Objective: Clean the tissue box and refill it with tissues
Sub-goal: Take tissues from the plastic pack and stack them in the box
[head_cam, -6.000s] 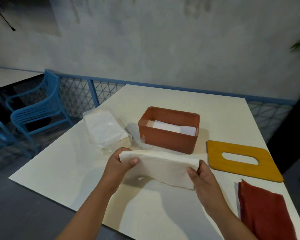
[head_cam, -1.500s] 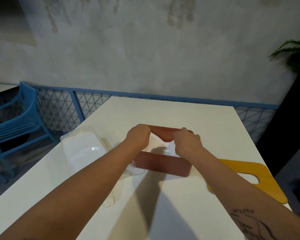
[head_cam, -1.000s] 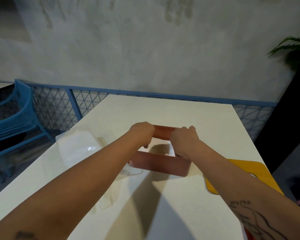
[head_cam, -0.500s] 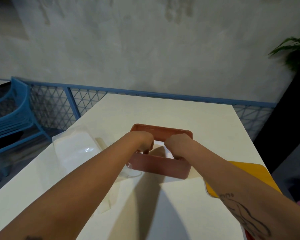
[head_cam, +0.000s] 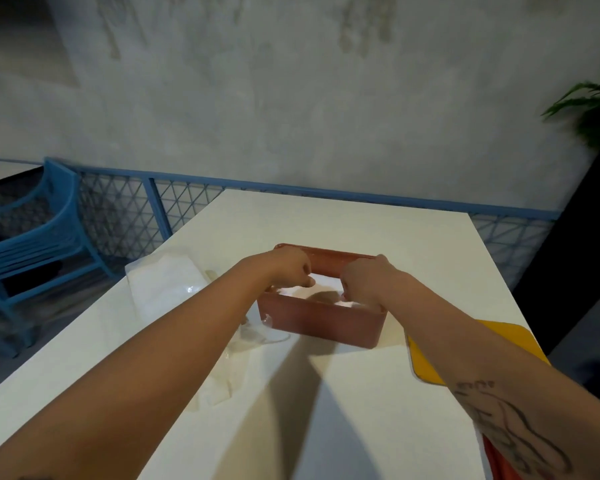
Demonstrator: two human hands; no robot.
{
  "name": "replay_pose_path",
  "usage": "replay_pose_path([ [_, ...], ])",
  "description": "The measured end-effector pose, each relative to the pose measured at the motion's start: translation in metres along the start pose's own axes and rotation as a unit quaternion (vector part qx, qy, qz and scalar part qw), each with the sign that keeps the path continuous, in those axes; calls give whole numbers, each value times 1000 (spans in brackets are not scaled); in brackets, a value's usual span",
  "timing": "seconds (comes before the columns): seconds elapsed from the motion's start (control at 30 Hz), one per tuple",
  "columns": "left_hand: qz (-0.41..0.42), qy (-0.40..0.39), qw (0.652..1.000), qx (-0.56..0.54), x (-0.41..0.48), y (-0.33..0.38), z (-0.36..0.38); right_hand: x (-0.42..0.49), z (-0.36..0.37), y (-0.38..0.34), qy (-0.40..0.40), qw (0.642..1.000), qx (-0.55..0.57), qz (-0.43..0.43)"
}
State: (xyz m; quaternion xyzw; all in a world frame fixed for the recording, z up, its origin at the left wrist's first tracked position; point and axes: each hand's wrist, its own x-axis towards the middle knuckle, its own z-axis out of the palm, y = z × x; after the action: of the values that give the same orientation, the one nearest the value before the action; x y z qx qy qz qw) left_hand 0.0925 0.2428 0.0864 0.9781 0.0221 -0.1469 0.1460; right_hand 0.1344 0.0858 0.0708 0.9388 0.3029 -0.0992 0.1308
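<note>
Left hand (head_cam: 291, 268) and right hand (head_cam: 364, 278), fingers curled, sit inside the tissue box (head_cam: 319, 320) atop white tissues (head_cam: 326, 283); grip cannot be determined.

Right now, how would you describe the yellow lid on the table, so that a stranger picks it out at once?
Find the white rectangular table. On it stands an open reddish-brown rectangular box; just right of it, nearer the viewer, lies a flat yellow board with rounded corners. Nothing else there is yellow, and the clear plastic tissue pack left of the box is bulky.
</note>
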Motion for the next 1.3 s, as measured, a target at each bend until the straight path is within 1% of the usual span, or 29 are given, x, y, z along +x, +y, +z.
replay_pose_path([
  [0.07, 17, 53, 998, -31, -18, 5, -7, -7, -3, -5, 54, 998, 18, -1],
  [0.17, 28, 128, 989, -67, -45, 5, -13, -24, -14, -18, 114, 991, 74, -25],
  [0.27, 14, 181, 979, -92, -69, -7, -8, -39, -17, -39, 189, 973, 117, -59],
  [0.33, -2, 216, 970, -113, -84, -17, 0, -43, -15, -53, 238, 961, 118, -82],
  [0.4, -19, 266, 954, -134, -100, -31, 12, -47, -11, -70, 264, 952, 116, -106],
  [0.57, -77, 404, 893, -183, -132, -67, 55, -49, 7, -110, 275, 935, 138, -175],
  [0.67, -104, 467, 857, -192, -148, -81, 78, -47, 20, -128, 252, 940, 126, -194],
  [0.77, -115, 511, 832, -182, -163, -89, 99, -44, 29, -144, 220, 942, 129, -216],
  [0.87, -146, 524, 819, -183, -172, -93, 119, -42, 33, -157, 190, 944, 135, -233],
  [0.93, -164, 515, 823, -176, -173, -95, 131, -43, 33, -163, 179, 944, 149, -233],
  [1.03, -185, 487, 834, -182, -170, -98, 139, -45, 30, -170, 191, 935, 188, -232],
  [1.1, -201, 466, 833, -222, -165, -99, 141, -46, 24, -174, 207, 926, 197, -248],
  [1.2, -224, 441, 812, -310, -156, -103, 143, -46, 12, -178, 226, 916, 201, -264],
  [1.3, -227, 424, 796, -367, -150, -107, 145, -45, 6, -181, 222, 917, 237, -231],
])
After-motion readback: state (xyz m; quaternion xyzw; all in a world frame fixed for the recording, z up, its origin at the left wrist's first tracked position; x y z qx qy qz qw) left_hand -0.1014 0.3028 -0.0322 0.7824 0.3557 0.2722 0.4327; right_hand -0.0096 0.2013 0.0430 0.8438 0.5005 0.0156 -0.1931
